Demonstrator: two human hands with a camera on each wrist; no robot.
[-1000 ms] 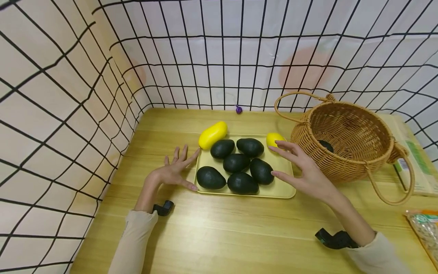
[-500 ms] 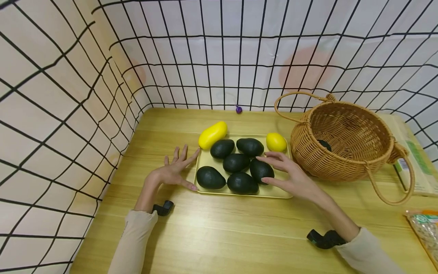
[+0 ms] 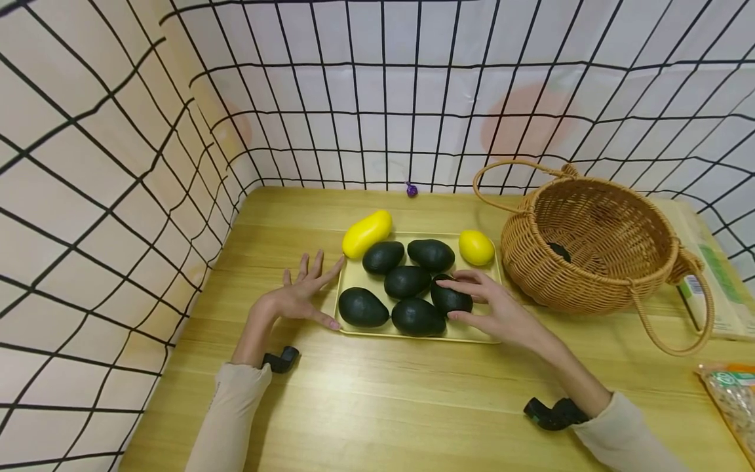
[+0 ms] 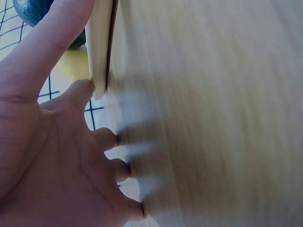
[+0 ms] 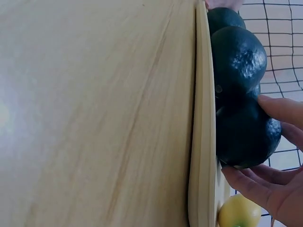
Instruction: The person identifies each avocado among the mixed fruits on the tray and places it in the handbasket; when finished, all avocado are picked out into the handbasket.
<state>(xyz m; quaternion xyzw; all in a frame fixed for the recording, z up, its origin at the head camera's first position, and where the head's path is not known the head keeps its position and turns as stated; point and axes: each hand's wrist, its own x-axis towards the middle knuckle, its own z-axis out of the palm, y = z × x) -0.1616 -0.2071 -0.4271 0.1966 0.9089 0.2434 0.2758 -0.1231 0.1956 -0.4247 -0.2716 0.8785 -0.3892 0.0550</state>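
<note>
On a pale yellow tray [image 3: 352,274] lie several dark green avocados [image 3: 407,282]. My right hand [image 3: 498,307] grips the rightmost avocado [image 3: 451,299], thumb on the near side and fingers on the far side. The right wrist view has this avocado [image 5: 246,137] between thumb and fingertips, low against the tray. My left hand [image 3: 297,298] is spread at the tray's left end, with thumb and index finger touching its edge. In the left wrist view, the other fingers of the left hand [image 4: 61,156] rest on the table.
A yellow mango [image 3: 367,234] lies at the tray's back left corner, a lemon [image 3: 476,247] at its back right. A wicker basket [image 3: 566,288] with a dark item [image 3: 559,250] inside stands right. Bags [image 3: 731,393] lie farther right; black wire grid [image 3: 386,111] encloses the table.
My right hand has moved left and toward me, from beside the lemon to the rightmost avocado, and its fingers have closed round it. The left hand stays put.
</note>
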